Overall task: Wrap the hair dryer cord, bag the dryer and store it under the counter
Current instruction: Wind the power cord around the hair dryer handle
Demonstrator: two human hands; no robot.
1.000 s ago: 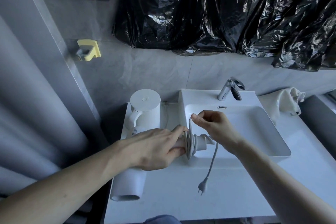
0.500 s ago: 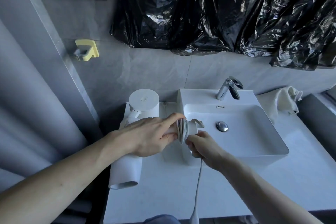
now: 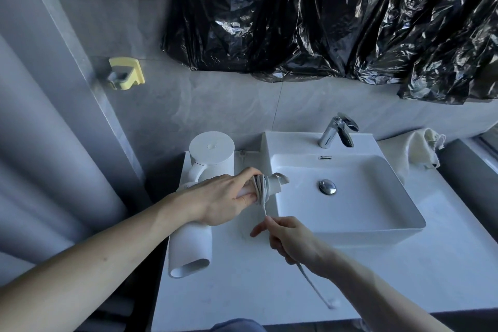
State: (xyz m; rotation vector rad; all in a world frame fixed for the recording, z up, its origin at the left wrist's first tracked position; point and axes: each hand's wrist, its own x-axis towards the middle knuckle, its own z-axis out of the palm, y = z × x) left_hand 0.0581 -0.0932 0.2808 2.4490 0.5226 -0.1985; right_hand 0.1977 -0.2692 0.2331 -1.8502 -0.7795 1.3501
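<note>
Gripping the white hair dryer handle is the left hand; the cord is pinched, seemingly taut, by right hand fingers.

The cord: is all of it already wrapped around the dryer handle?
No, a loose length of the cord runs from the coils through the right hand toward the counter edge.

Dim, cool bluish cast. Daylight comes from the right; glare streaks on black plastic sheeting, highlights on faucet. Soft shadows on the left of the bench. Wide-angle bowing at edges. Cord tail motion-blurred.
</note>
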